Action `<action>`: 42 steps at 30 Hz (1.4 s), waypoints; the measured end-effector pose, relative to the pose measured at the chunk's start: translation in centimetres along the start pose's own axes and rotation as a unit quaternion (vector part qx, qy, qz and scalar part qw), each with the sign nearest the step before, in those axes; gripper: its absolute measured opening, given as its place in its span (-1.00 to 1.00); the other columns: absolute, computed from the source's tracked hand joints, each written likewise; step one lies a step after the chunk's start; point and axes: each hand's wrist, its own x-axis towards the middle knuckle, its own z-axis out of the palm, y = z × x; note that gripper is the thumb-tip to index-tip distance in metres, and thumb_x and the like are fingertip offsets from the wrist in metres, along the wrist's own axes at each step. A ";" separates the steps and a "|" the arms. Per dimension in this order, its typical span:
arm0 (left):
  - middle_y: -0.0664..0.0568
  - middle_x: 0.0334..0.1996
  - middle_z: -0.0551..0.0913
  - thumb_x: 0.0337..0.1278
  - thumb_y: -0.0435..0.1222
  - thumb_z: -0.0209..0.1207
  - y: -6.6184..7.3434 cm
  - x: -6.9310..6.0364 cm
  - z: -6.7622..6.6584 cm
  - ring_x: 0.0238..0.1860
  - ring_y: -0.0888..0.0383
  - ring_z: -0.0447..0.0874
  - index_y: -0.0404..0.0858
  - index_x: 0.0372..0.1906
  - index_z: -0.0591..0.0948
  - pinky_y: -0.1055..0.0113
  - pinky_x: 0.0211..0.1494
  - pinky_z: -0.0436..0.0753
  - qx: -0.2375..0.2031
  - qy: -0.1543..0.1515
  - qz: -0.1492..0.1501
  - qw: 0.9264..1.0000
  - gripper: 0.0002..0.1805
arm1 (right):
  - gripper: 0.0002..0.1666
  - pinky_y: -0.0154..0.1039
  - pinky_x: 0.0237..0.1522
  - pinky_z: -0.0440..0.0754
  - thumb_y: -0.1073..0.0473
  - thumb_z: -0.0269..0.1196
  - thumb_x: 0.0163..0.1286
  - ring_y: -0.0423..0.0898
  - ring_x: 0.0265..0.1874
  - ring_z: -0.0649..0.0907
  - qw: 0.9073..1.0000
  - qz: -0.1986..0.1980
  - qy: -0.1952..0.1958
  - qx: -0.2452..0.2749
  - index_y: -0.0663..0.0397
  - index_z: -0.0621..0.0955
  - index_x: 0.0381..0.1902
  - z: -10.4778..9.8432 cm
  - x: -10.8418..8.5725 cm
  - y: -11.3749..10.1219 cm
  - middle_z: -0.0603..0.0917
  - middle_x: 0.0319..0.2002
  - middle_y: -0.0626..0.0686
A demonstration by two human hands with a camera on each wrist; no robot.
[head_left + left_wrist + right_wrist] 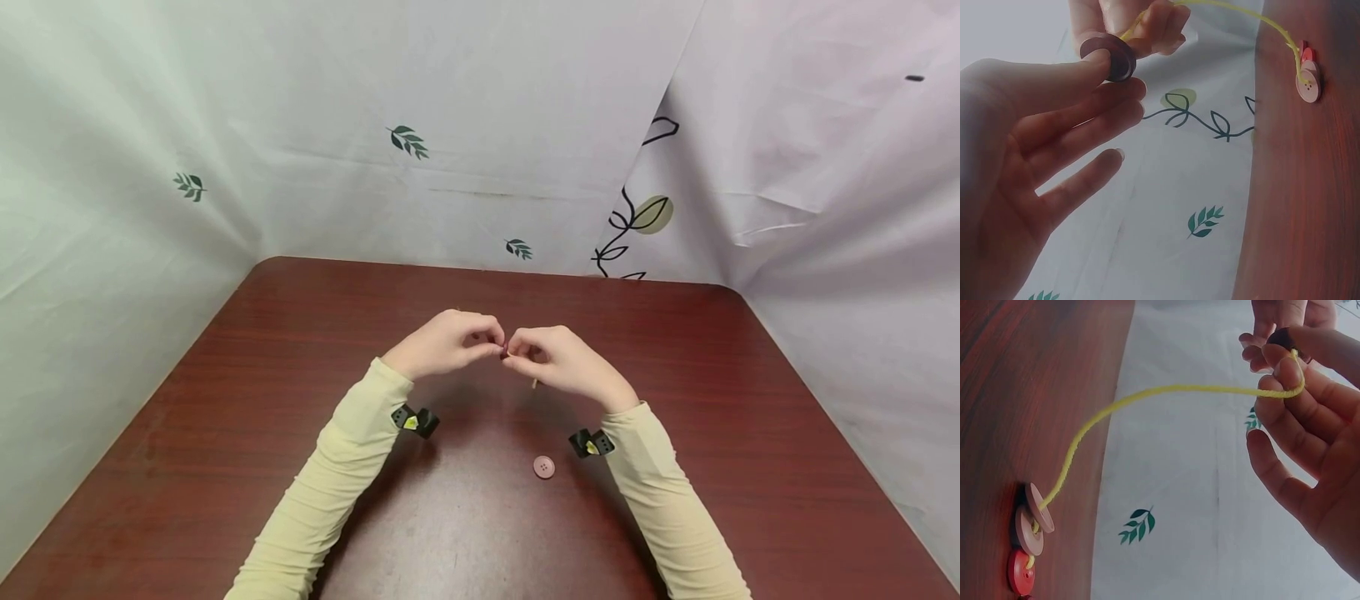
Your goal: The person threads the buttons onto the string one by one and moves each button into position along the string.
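Over the middle of the table both hands meet, fingertips close together. My left hand (453, 343) pinches a dark maroon button (1121, 59) between thumb and index finger, its other fingers loosely spread. My right hand (570, 362) pinches a yellow cord (1179, 388) right beside that button; whether the cord passes through a hole cannot be told. From the right fingers the cord arcs down to a string of buttons near the tabletop: pink buttons (1030, 531) and a red button (1021, 573). In the head view those strung buttons are hidden by the right hand.
A separate pink four-hole button (543, 467) lies on the reddish-brown table (225, 433), nearer the body than the hands. White cloth (480, 100) with leaf prints stands along the back and sides. Each sleeve carries a small black wrist camera (416, 421).
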 end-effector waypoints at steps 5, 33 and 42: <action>0.08 -0.39 0.72 0.16 -0.36 0.27 0.1 0.0 -0.1 -0.35 0.26 0.66 -0.22 -0.32 0.64 0.21 -0.17 0.66 0.004 0.002 0.004 1.000 -0.98 | -0.92 -0.35 -0.52 0.57 0.15 0.30 0.31 0.01 -0.65 0.63 1.000 0.007 0.010 0.003 0.00 0.61 -0.31 0.1 0.1 0.0 0.66 -0.49 -0.10; 0.15 -0.41 0.72 0.19 -0.33 0.23 0.0 -0.2 -0.3 -0.34 0.34 0.68 -0.14 -0.31 0.58 0.40 -0.18 0.62 -0.007 0.009 -0.026 1.000 -0.95 | -0.72 -0.26 -0.36 0.65 0.26 0.30 0.27 -0.22 -0.35 0.69 0.998 -0.005 0.053 0.022 0.08 0.50 -0.08 0.1 0.2 0.3 0.71 -0.35 -0.03; 0.15 -0.42 0.72 0.20 -0.34 0.22 -0.1 -0.4 -0.7 -0.32 0.31 0.71 -0.13 -0.32 0.57 0.24 -0.16 0.67 -0.016 0.013 -0.036 0.999 -0.95 | -0.71 -0.26 -0.52 0.65 0.29 0.29 0.27 -0.13 -0.41 0.70 0.998 0.010 0.040 0.049 0.14 0.48 -0.09 -0.1 0.2 0.7 0.71 -0.36 0.09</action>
